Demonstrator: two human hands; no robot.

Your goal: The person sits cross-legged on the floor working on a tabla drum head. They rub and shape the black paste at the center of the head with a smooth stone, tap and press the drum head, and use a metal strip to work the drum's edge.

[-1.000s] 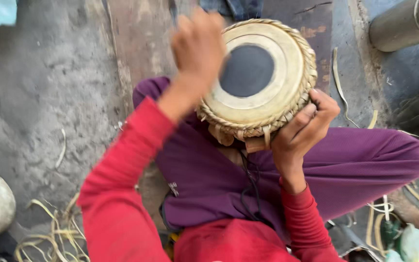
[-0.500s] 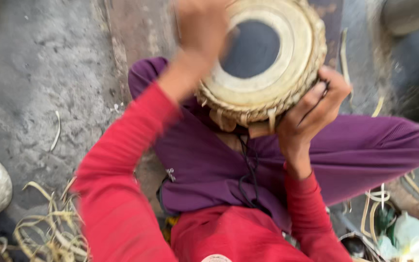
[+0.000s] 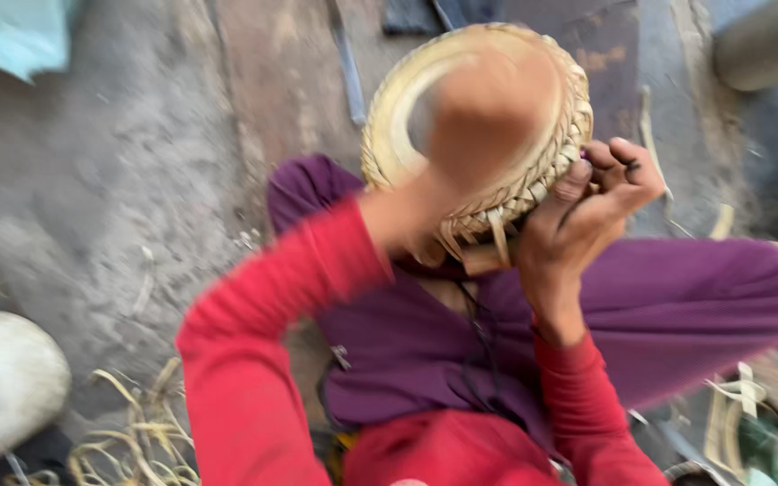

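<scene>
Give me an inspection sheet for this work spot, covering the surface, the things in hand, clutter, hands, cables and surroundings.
Surface: rough grey ground, dusty, with a brown plank across it.
Job's things: small hand drum with a woven strap rim, resting over purple-trousered legs.
Clutter: pale loose strips at lower left, more at lower right.
Hands: left hand blurred over the drumhead; right hand grips the drum's right side.
Cables: thin dark cord across the lap.
Surroundings: pale rounded object at left, grey cylinder at top right, light blue sheet at top left.
</scene>
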